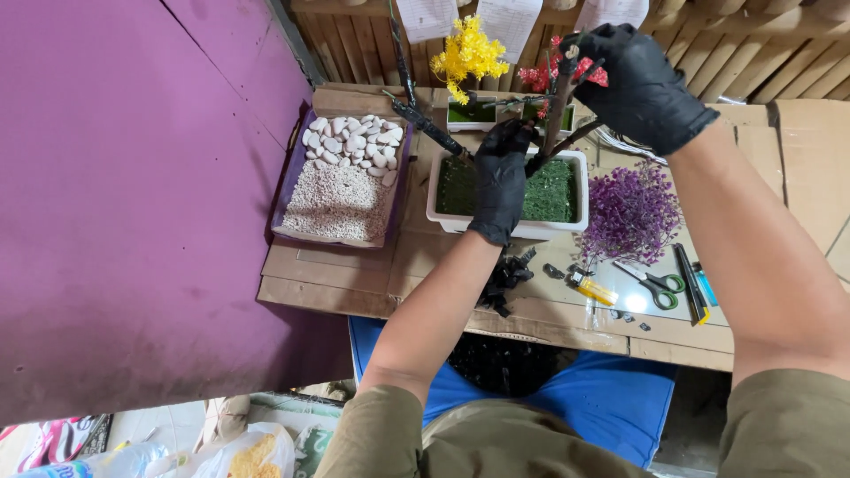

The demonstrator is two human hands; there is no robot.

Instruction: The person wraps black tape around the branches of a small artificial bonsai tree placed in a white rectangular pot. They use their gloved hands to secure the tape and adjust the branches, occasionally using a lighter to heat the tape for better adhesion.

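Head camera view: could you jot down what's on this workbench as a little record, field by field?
left hand: black-gloved left hand grips the base of a dark branch standing in the planter
right hand: black-gloved right hand holds the branch's top
planter: white rectangular planter lined with green moss
tray: purple tray of white pebbles and pale gravel
flowers: purple sprig beside the planter; yellow blossoms behind
tools: green-handled scissors on the cardboard-covered table
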